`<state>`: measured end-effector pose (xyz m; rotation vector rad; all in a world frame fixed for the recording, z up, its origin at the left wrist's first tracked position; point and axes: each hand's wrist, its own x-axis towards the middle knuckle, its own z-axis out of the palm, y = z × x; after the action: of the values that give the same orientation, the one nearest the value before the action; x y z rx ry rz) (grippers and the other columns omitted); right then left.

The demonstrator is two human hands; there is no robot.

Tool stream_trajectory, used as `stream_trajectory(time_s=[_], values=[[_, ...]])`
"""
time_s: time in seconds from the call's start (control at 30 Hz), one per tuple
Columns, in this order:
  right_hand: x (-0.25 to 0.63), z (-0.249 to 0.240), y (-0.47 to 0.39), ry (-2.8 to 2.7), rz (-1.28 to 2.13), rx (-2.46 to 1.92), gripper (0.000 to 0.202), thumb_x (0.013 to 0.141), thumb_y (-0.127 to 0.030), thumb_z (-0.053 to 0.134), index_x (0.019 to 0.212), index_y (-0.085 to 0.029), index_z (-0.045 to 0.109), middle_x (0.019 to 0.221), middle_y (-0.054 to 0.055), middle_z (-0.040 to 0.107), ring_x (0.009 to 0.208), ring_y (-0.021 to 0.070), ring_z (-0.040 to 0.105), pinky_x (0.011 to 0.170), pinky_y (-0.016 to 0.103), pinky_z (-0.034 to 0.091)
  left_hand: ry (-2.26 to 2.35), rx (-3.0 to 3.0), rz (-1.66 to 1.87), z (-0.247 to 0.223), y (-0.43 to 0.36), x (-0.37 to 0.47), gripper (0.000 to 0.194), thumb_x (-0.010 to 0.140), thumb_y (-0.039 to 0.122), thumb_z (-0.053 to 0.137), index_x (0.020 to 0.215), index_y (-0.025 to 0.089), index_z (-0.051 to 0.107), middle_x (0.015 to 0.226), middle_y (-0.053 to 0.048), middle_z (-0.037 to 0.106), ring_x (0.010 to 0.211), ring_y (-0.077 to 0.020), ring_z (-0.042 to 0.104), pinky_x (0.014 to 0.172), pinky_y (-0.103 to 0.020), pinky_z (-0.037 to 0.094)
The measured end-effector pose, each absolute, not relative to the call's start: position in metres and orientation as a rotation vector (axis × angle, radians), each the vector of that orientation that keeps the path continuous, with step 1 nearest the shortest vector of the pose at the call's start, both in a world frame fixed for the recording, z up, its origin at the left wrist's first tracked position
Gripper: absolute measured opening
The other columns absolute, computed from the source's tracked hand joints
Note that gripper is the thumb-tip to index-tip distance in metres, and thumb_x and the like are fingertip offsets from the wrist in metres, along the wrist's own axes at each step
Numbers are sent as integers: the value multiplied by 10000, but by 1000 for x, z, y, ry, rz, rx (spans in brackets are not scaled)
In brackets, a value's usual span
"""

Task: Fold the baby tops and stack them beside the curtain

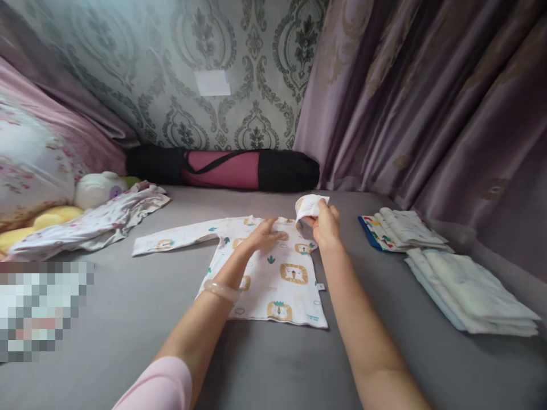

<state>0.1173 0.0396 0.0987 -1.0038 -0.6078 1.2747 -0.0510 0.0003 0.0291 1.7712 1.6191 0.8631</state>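
One sleeve (308, 206) is hanging raised, pinched in the right hand (328, 226); the left hand (265, 234) is resting open on the shirt (260, 290). Opposite sleeve (175, 240) is lying outstretched, unfolded.

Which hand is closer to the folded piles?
Right. Your right hand holds up a sleeve, left of the folded piles; your left hand is over the shirt, farther away.

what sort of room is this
Probably a bedroom: a grey sheet spread like bedding, a floral pillow beside plush toys, and long purple curtains by the patterned wall.
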Motion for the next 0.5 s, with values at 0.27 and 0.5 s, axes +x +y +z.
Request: stream_trajectory(time_s=[0.27, 0.5], values=[[91, 91, 27, -738, 1296, -1067, 72, 904, -286, 502, 879, -222, 482, 695, -41, 650, 610, 120, 647, 608, 287, 575, 1549, 1021, 1379, 15, -30, -97, 445, 826, 392, 627, 1187, 142, 556, 1063, -126, 681, 953, -200, 666, 770, -287, 531], [52, 74, 27, -884, 1255, -1197, 60, 876, -276, 521, 889, -225, 493, 715, -39, 633, 662, 124, 648, 591, 242, 552, 1279, 708, 1483, 14, -21, -101, 357, 868, 430, 621, 1046, 128, 550, 987, -115, 664, 788, -139, 677, 790, -286, 545]])
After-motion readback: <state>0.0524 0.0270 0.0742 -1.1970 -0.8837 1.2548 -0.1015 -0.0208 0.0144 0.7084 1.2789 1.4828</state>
